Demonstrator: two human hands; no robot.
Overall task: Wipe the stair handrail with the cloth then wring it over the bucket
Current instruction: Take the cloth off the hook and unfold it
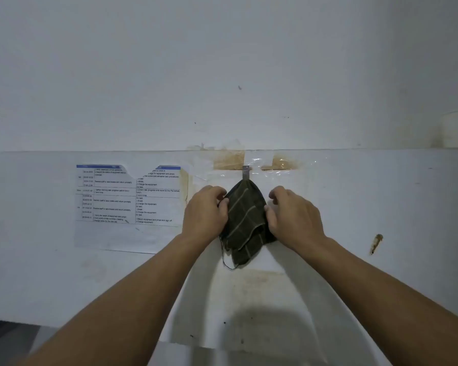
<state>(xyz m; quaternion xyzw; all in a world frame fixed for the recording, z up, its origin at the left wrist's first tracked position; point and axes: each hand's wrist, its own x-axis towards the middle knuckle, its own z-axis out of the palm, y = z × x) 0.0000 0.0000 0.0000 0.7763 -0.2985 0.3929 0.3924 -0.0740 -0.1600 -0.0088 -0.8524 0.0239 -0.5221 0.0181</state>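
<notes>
White painted wall [222, 75] fills the view, matt and scuffed, with a thin horizontal seam just above a small grey metal hook [245, 172], taken here as the landmark. Either side of the hook: brownish adhesive stains [229, 159] under a glossy, wrinkled clear film. Left of the hook, a printed schedule sheet [128, 196] with a blue header bar, its top edge torn, fixed flat to the wall. Right of and below the hook, a small rust-coloured gouge [376, 243]. Directly below the hook hangs the cloth [245, 220]: dark olive woven fabric with pale thin stripes, bunched to a point at the hook, lower edges folded and frayed, one loose thread dangling. Left hand [205, 211] is at the cloth's left edge, fingers curled and pinching the fabric. Right hand [292, 213] is at the right edge, thumb and fingertips closed on the cloth. Bare forearms reach up from below the hook. No container visible.
</notes>
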